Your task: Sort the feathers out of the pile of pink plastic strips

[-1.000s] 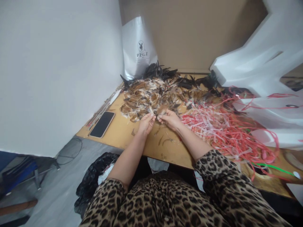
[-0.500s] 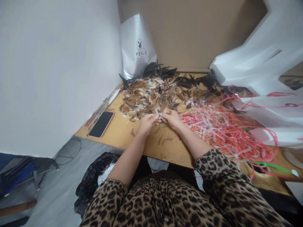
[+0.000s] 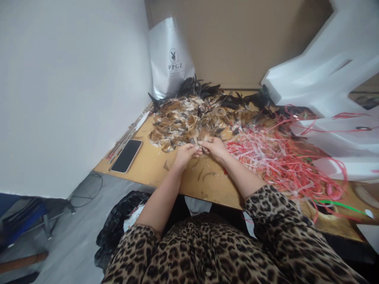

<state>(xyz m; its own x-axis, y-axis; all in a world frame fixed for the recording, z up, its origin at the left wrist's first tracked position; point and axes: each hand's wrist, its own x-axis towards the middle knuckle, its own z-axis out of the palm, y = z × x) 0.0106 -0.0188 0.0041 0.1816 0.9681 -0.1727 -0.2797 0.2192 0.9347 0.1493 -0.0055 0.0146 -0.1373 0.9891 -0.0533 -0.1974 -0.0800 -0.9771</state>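
My left hand [image 3: 186, 152] and my right hand [image 3: 215, 147] meet over the front of the table, thumbs and fingertips pinched close together. Between them is a small brown feather [image 3: 194, 140], its lower end hidden by the fingers. Just beyond my hands spreads a heap of brown and cream feathers [image 3: 174, 122], with long black feathers [image 3: 195, 85] along its back. To the right of my right hand lies a tangle of red, pink and white ribbons [image 3: 284, 165]. A few loose feather bits [image 3: 207, 173] lie on the wood below my hands.
A phone [image 3: 126, 156] lies at the table's left, near thin sticks [image 3: 122, 144] along the wall. A white bag [image 3: 171, 59] stands at the back. White cut-out panels [image 3: 319, 67] rise on the right. A black plastic bag [image 3: 115, 225] sits below the table edge [image 3: 142, 179].
Both hands stay in nearly the same place, still pinched together. The fingertips have shifted only slightly, and the camera view has moved a little.
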